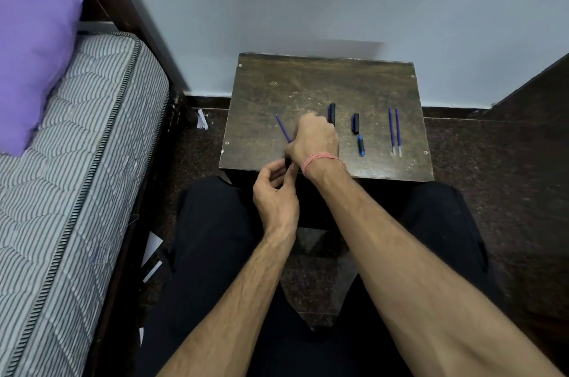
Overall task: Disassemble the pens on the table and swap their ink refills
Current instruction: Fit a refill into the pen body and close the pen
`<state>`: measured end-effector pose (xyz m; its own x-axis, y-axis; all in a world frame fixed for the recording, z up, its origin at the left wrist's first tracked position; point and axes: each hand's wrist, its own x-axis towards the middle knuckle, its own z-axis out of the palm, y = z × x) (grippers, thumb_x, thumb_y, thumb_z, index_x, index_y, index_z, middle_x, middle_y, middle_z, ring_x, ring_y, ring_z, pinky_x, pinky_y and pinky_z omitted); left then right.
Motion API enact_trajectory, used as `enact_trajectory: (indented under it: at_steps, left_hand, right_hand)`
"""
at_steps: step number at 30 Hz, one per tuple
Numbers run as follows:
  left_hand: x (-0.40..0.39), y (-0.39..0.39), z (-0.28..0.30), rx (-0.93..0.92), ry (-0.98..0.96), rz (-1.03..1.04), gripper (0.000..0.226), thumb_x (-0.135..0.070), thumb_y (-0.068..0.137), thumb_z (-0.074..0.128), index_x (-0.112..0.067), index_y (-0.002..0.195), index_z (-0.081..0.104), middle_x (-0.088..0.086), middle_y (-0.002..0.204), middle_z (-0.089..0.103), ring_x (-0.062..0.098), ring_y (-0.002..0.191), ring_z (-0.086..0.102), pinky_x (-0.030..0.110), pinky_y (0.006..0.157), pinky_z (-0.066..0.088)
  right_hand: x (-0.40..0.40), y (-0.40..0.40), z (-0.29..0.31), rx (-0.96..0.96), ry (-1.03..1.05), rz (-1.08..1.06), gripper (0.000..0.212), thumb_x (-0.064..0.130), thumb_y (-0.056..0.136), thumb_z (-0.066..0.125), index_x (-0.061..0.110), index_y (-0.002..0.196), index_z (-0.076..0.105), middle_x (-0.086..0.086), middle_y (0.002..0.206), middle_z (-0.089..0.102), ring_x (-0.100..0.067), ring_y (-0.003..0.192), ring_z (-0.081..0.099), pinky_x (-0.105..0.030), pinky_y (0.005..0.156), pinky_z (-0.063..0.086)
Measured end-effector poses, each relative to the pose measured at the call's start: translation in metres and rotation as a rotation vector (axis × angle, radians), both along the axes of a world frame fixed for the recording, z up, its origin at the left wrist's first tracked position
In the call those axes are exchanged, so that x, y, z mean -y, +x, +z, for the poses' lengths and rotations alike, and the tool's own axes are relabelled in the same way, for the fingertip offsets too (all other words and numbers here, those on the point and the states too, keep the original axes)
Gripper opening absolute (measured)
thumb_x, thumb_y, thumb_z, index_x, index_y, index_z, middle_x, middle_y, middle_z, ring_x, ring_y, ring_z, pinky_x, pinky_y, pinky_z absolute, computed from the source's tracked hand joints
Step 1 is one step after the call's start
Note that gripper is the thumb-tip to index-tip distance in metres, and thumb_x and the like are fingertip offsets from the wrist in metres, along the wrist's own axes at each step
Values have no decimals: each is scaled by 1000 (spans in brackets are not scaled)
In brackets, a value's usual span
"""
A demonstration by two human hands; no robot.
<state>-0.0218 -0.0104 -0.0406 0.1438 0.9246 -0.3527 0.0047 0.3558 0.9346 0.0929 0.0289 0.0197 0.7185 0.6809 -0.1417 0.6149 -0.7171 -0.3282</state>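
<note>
A small worn wooden table (323, 84) stands before my knees. My right hand (314, 139) is closed around a thin purple refill (282, 127) that sticks out up and to the left. My left hand (275, 188) pinches a dark pen part (287, 161) just below the right hand, at the table's front edge; most of that part is hidden. On the table lie a black pen barrel (331, 113), a black cap (355, 123), a blue-black pen piece (361, 145) and two purple refills (394, 131) side by side at the right.
A bed with a striped mattress (77, 176) and a purple pillow (34, 53) fills the left. The table's back edge meets a pale wall (308, 1). Dark furniture (538, 93) stands at the right. Papers (152, 253) lie on the floor by the bed.
</note>
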Motion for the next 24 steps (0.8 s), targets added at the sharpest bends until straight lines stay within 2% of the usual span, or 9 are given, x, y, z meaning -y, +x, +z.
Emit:
enact_trajectory:
  at_steps: [4,7,11,14,19,24]
  left_hand:
    - [0,-4,4,20,-17,18,18,-18,100,85,-20,116,79,-1,111,84,5,100,80,21,92,64]
    - [2,-7,6,20,-9,6,16,-16,100,84,-23,113,79,-1,111,84,6,100,81,19,91,63]
    - [3,-10,7,21,6,3,17,-17,100,84,-31,107,76,-4,112,83,1,97,79,17,90,62]
    - [2,-10,7,32,7,12,17,-17,100,84,-30,107,76,-2,112,83,0,94,78,17,88,61]
    - [2,-8,4,41,21,21,18,-14,101,83,-29,105,75,0,109,82,-8,83,76,14,82,61]
    - [4,-8,1,26,13,-6,14,-18,102,83,-28,109,75,-3,108,82,-8,85,76,18,87,63]
  right_hand:
    - [12,-4,2,-39,-48,-14,22,13,84,83,9,104,75,-17,106,77,-39,105,75,-38,82,60]
    - [19,-6,6,-35,-75,6,21,16,85,87,9,100,74,-16,105,77,-39,105,75,-38,79,58]
    - [31,-10,8,22,-53,42,12,15,91,81,12,101,75,-15,105,77,-39,104,76,-38,82,59]
    - [47,-16,3,60,-4,43,7,25,95,78,19,98,80,-10,96,79,-36,97,77,-37,79,59]
    - [75,-24,-13,64,71,26,17,32,102,70,22,104,83,-6,99,79,-33,96,76,-39,79,62]
    - [80,-26,-18,41,130,-26,16,31,99,72,20,94,82,-4,92,76,-30,88,74,-29,68,43]
